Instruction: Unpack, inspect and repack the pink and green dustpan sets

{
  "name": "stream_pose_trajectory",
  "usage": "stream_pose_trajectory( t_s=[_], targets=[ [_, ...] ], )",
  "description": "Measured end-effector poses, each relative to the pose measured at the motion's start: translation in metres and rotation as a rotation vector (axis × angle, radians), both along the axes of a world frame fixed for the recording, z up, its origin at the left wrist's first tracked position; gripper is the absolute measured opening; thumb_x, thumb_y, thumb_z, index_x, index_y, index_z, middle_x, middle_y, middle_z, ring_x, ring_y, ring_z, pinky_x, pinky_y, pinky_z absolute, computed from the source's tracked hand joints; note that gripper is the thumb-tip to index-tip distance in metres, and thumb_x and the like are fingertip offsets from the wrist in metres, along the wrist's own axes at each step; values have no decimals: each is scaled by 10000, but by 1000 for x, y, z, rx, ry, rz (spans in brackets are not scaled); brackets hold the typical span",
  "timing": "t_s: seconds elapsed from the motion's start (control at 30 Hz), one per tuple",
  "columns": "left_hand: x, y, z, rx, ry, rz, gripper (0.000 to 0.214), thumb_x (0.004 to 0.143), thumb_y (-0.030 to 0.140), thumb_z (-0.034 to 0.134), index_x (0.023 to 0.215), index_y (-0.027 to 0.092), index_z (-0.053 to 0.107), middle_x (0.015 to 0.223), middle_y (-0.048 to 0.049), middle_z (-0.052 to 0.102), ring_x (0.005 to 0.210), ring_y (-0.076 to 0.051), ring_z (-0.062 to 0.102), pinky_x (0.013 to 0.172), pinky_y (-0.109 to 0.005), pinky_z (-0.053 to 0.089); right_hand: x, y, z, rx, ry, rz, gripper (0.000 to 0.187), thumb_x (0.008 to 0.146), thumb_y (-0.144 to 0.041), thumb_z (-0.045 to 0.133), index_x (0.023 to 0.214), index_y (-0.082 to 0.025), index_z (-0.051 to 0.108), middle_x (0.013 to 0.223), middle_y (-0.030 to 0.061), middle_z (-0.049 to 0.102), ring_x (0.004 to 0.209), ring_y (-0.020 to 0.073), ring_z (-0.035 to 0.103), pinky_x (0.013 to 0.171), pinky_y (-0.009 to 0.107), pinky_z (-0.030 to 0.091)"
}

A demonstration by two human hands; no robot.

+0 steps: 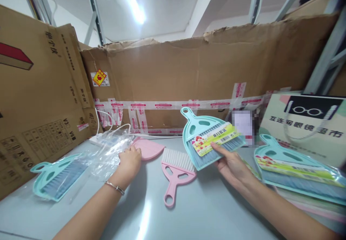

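My right hand [229, 162] grips a mint-green dustpan [198, 119] by its lower right edge, thumb across the front. A matching brush [193, 151] with grey-blue bristles is nested in it, under a yellow-green printed card [216, 139]. The set is raised and tilted. My left hand [131, 162] has its fingers curled over the left end of a pink dustpan [150, 149], hiding that end. Crumpled clear plastic [108, 157] lies beside this hand. Between my hands, a pink brush [177, 177] with white bristles rests on the table, handle toward me.
Another mint dustpan set [58, 177] lies at the left in clear plastic. More packaged sets [294, 164] are stacked at the right, before a printed paper bag [305, 121]. Cardboard boxes [173, 70] wall the back and left. A white cable [119, 128] runs behind the plastic.
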State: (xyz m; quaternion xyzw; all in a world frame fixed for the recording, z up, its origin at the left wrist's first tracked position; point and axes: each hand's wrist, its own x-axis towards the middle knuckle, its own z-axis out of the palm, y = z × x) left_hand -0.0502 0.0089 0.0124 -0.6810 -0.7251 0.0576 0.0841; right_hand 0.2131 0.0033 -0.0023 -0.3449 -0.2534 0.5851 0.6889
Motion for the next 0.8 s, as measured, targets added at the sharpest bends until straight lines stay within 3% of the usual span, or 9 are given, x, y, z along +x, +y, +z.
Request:
stream_pose_trajectory(
  t_s=[0.1, 0.17, 0.27, 0.4, 0.53, 0.6, 0.67, 0.73, 0.8],
  targets=[
    [-8, 4, 8, -14, -44, -69, 294, 797, 223, 446, 1052, 168, 582, 1079, -184, 587, 943, -323, 575, 731, -421, 437, 0, 0, 1, 0, 14, -7, 441, 578, -105, 734, 989, -212, 618, 858, -5, 710, 738, 180, 670, 581, 231, 588],
    [-18, 9, 15, 93, -76, -84, 344, 833, 357, 407, 1081, 178, 565, 1100, -181, 583, 963, -329, 567, 751, -436, 432, 0, 0, 0, -4, 6, -5, 445, 578, -106, 734, 994, -211, 616, 855, -7, 710, 747, 183, 670, 585, 235, 588],
    [-41, 18, 19, 274, -82, 52, 426, 832, 438, 388, 1060, 134, 578, 1125, -230, 565, 1029, -391, 521, 773, -501, 405, 0, 1, -3, -6, -9, 4, 453, 578, -107, 737, 1000, -214, 612, 861, -7, 709, 769, 187, 669, 598, 240, 589],
    [-70, 30, 13, 176, -105, 150, 196, 749, 220, 512, 851, 132, 654, 943, -216, 653, 911, -374, 596, 728, -454, 413, 0, 2, -6, 4, -22, 12, 462, 577, -108, 741, 1004, -223, 604, 864, -15, 709, 761, 181, 670, 607, 240, 590],
    [-71, 32, 17, 265, -81, 119, 269, 779, 100, 385, 799, 133, 652, 875, -202, 666, 870, -337, 613, 729, -431, 386, 0, 2, -6, 11, -38, 15, 448, 591, -121, 736, 1008, -216, 604, 860, -12, 710, 763, 183, 672, 618, 241, 592],
    [-60, 29, 23, 373, -68, 18, 293, 830, 143, 350, 850, 161, 642, 968, -168, 657, 960, -309, 577, 803, -437, 350, 2, 3, -5, 26, -40, 7, 435, 602, -129, 729, 1010, -221, 607, 870, -8, 711, 786, 192, 672, 623, 243, 593],
    [-44, 24, 26, 516, -94, -220, 270, 864, 203, 363, 874, 203, 632, 1013, -104, 654, 1006, -252, 549, 855, -403, 323, 5, 5, -4, 47, -32, -6, 437, 599, -126, 730, 1006, -233, 612, 897, -11, 709, 798, 194, 672, 616, 238, 595],
    [-26, 19, 24, 639, -172, -482, 232, 865, 224, 400, 849, 214, 631, 949, -62, 670, 945, -207, 565, 838, -366, 334, 9, 8, -3, 62, -15, -22, 433, 595, -117, 731, 992, -248, 621, 924, -20, 707, 791, 188, 673, 605, 225, 595],
    [-11, 17, 19, 708, -304, -602, 208, 851, 216, 427, 814, 200, 632, 867, -54, 672, 855, -189, 577, 788, -341, 361, 13, 9, -1, 69, -5, -28, 421, 602, -113, 725, 984, -261, 627, 930, -25, 706, 777, 183, 676, 599, 215, 594]
  ],
)
